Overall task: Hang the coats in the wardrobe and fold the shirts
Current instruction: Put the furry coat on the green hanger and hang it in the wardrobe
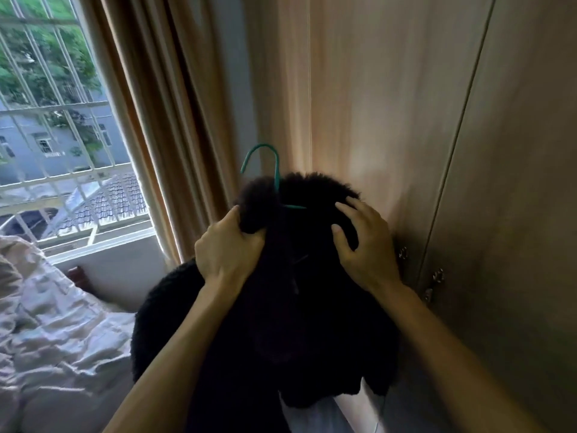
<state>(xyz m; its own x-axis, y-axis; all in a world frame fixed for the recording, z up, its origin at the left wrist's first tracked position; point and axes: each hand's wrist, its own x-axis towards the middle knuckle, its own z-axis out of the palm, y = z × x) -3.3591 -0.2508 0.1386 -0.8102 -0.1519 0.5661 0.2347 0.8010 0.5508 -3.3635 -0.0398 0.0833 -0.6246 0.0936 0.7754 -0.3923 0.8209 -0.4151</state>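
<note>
1. Forearms: both bare, enter from bottom edge, elbows cut off.
2. Coat: black, fleecy, held up mid-air in front of the person. So dark that seams and front opening are hard to read. Hem partly cut off at bottom edge.
3. L hand: at coat's upper left, fingers curled tight round a bunch of collar; fingertips buried in the pile.
4. R hand: at coat's upper right, apart from L hand, fingers spread and bent, clutching the collar.
5. Hanger: green wire. Only hook and a short bit of arm show above the collar, between the hands; rest hidden inside coat. Hook hangs on nothing.
6. Bed: left of coat, rumpled pale cover, cut off at left edge.
7. Wardrobe: right of and behind coat, wood doors closed, small metal handles blurred.
8. Curtain: behind coat, upper left, tan.
9. Window: far left of coat, white bars; roofs and trees outside.
</note>
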